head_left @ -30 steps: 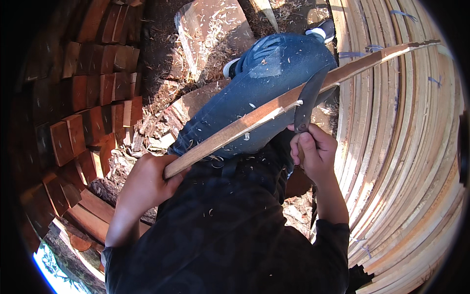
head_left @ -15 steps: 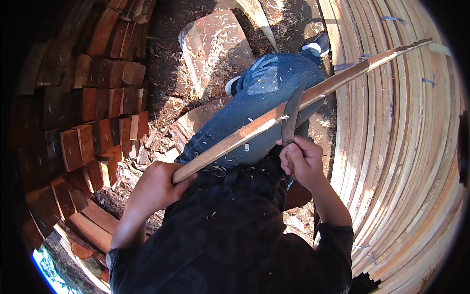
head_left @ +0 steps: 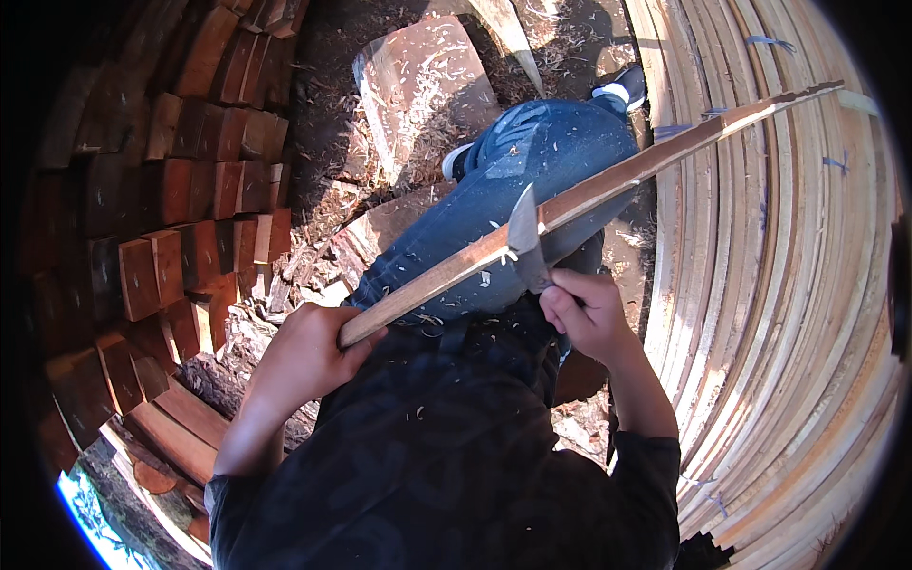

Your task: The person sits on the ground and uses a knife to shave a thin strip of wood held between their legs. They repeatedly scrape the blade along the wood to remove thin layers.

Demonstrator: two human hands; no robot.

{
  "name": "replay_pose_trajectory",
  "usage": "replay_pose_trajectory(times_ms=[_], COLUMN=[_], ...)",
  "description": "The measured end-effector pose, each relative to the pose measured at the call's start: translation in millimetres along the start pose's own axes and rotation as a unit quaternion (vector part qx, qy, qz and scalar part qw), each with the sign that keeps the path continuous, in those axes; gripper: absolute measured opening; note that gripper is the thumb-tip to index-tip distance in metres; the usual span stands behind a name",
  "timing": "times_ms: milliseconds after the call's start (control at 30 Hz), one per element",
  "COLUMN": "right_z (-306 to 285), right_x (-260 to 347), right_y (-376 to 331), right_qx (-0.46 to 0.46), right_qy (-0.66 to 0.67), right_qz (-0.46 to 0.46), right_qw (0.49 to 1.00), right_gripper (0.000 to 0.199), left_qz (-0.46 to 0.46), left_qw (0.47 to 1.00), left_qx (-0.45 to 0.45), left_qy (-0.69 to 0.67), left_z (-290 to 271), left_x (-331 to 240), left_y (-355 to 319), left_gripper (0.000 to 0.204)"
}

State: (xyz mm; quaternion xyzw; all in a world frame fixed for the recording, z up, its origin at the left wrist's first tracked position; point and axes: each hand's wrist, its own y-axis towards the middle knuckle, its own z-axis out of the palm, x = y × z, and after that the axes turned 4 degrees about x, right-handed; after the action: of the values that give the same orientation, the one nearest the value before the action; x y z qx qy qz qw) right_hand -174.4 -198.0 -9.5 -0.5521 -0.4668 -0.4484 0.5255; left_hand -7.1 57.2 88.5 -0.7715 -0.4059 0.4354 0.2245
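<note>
Open room lies between the hands [head_left: 302,359] [head_left: 591,318], barred ahead by the wooden strip [head_left: 591,196].

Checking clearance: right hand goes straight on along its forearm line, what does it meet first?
Likely the wooden stick, just up and left of the right hand; the knife it holds crosses it in view. The jeans leg lies behind; depth is unclear.

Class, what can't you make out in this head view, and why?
In the head view:
Knife: handle mostly hidden by the right hand.
Left hand: palm hidden by its own back.
Slats: upper ends cut off by the top edge.
Blocks: leftmost ones lost in shadow.
</note>
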Motion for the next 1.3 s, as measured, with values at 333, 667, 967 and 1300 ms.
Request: replay_pose_trajectory(times_ms=[333,667,967,1300], right_z=[-4.4,-13.1,-17.4,-19.0], right_x=[15.5,17.8,12.6,10.4], right_y=[-2.7,4.9,-4.8,-10.5], right_qx=[-0.166,-0.348,-0.298,-0.078], right_qy=[0.010,0.213,0.026,-0.123], right_qz=[-0.022,0.039,0.054,0.048], right_qw=[0.986,0.912,0.953,0.988], right_gripper=[0.027,0.026,0.024,0.030], left_qz=[-0.033,-0.025,-0.019,-0.015], left_qw=[0.999,1.000,1.000,0.999], left_qx=[0.016,0.000,-0.007,-0.023], left_qy=[0.014,0.007,0.015,0.036], left_z=[-0.9,-1.6,1.5,1.7], left_x=[-3.0,-1.4,-2.0,1.8], left_y=[-0.8,-3.1,-0.6,-1.6], left_gripper=[0.022,0.024,0.023,0.018])
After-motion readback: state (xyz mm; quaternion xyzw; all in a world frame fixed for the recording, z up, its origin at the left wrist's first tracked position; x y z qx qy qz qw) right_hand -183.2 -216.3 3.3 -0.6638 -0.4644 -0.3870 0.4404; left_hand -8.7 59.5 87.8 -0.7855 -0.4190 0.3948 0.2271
